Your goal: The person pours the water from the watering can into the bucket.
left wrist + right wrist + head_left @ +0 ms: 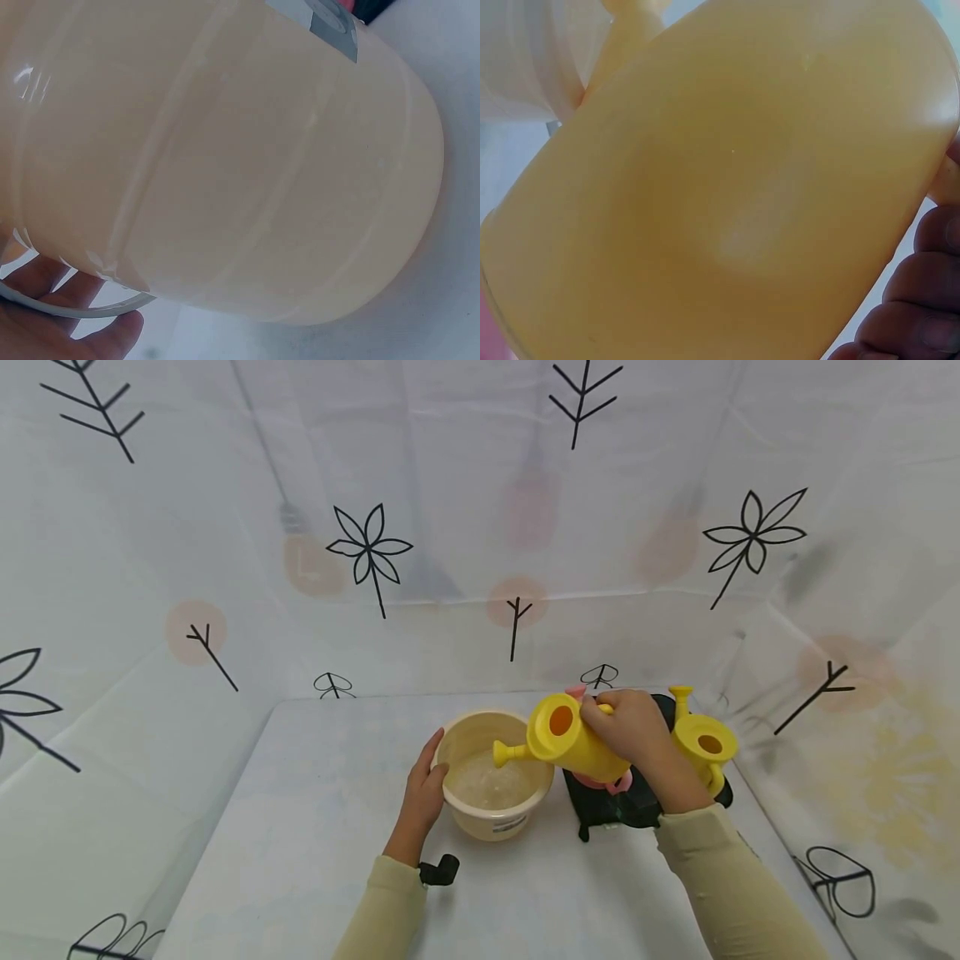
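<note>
A cream plastic bucket (492, 822) stands upright on the table. My left hand (424, 789) grips its left rim, thumb over the edge and fingers along the outside. In the left wrist view, those fingers (56, 289) lie behind a thin curved grey band beside the bucket's wall. With its fingers round the handle, my right hand (633, 727) holds a yellow watering can (588, 752) tilted, its spout over the bucket's opening. Pale ripples show on the bucket's bottom. In the right wrist view, the can's body (727, 165) fills most of the picture.
On the right, a second yellow watering can (690, 747) stands at a black cloth-like item (600, 808). A pink object (588, 781) is mostly hidden behind the held can. White printed sheets (450, 643) rise behind and beside the white table (300, 827).
</note>
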Demonstrator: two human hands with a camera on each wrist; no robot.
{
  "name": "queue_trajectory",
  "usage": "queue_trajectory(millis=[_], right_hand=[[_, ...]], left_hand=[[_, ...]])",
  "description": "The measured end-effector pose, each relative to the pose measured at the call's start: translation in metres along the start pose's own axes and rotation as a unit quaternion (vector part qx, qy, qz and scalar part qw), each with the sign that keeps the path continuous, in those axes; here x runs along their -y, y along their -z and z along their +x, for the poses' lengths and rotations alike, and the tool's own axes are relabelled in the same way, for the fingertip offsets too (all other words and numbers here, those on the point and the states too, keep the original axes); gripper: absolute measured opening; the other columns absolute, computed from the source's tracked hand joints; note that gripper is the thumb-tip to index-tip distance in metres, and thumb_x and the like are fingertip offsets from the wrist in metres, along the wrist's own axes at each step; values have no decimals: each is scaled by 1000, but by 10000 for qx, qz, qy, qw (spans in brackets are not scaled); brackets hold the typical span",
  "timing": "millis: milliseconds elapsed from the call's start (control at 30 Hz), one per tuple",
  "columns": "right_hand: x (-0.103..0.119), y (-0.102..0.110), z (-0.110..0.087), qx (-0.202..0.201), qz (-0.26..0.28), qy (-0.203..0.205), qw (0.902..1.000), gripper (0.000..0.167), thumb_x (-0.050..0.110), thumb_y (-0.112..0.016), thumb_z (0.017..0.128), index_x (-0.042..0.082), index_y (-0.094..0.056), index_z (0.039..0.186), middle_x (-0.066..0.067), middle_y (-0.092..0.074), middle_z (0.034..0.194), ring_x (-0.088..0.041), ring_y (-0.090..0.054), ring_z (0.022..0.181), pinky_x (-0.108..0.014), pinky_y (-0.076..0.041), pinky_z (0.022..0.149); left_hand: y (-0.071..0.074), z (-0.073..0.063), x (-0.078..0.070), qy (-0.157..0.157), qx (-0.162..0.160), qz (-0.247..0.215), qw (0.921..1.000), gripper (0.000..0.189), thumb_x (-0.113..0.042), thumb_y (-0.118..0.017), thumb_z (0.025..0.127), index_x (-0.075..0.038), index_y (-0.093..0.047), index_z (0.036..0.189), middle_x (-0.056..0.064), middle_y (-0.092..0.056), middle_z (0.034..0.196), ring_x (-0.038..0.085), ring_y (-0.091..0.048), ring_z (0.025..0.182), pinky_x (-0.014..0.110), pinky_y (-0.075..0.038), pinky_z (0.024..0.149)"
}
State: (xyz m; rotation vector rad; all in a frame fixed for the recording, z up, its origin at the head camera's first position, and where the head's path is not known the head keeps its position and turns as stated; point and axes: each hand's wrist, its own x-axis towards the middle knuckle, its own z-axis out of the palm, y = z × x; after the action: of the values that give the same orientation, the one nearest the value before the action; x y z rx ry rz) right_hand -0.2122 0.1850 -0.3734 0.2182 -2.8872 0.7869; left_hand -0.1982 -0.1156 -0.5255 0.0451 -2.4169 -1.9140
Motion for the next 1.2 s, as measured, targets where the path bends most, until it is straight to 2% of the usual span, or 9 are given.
queue_trajectory(millis=[267,867,1200], right_hand=[[-4,1,1,-44,-152,-10,9999,49,40,-43,95,11,-47,55,-3,-42,53,-20,-45,56,-28,-34,54],[-3,4,-1,-42,-62,36,10000,50,39,-44,95,11,-45,55,-2,-40,52,-20,-43,54,-28,-33,52],[-4,3,0,-6,-209,3,9998,50,41,-42,95,11,-48,57,-3,-44,54,-20,-45,57,-28,-34,54]], left_hand=[[1,1,0,-77,-16,52,10000,56,-10,-42,97,-32,-38,149,-2,-36,156,23,-30,146,53,-26,117],[1,1,-1,-134,-12,66,9999,56,-11,-42,97,-32,-38,149,0,-37,155,25,-30,145,54,-27,116],[0,2,1,-121,-38,87,9999,57,-9,-41,96,-31,-38,149,-1,-37,155,23,-29,146,52,-25,118]])
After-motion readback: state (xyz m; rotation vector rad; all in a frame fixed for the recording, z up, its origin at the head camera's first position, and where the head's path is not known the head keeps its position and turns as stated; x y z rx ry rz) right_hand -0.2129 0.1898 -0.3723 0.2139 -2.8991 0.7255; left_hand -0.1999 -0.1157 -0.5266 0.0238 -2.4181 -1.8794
